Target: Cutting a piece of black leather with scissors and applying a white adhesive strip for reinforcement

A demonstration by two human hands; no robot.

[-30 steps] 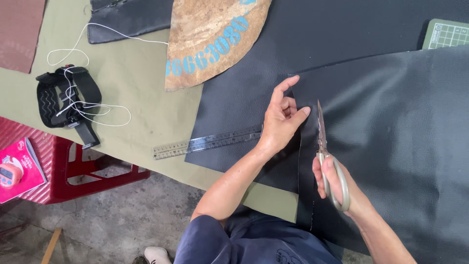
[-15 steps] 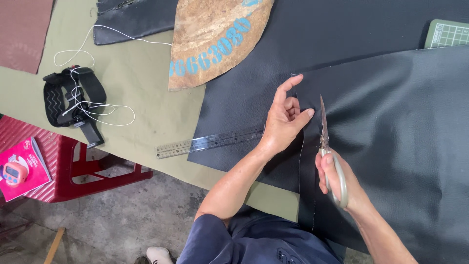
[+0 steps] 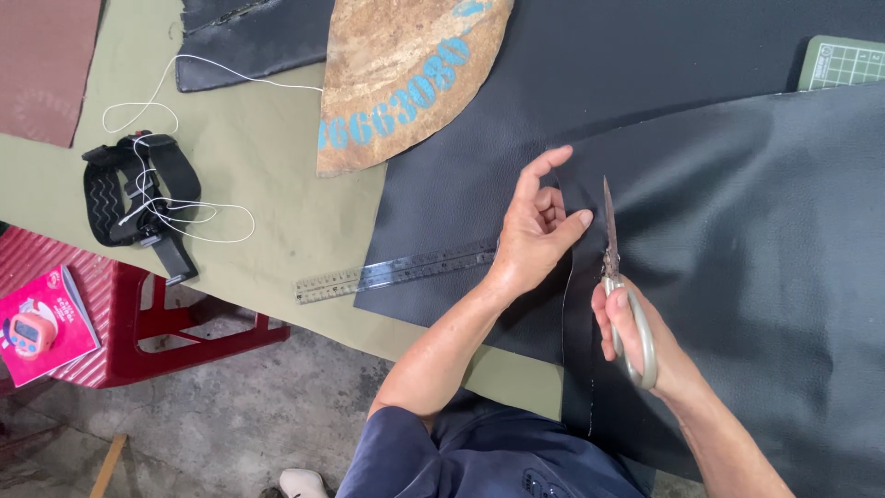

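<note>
Scissors [image 3: 616, 277] sit in the right hand [image 3: 636, 332], fingers closed through the handles, blades pointing along the cut in the black leather sheet [image 3: 737, 258] near the table's front edge. Left hand [image 3: 539, 235], fingers curled, pinches the freed strip aside, keeping it taut.

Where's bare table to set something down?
Bare olive table between the strap with white cord, brown curved piece and ruler. Crowded right: black leather, left hand, right hand with scissors.
</note>
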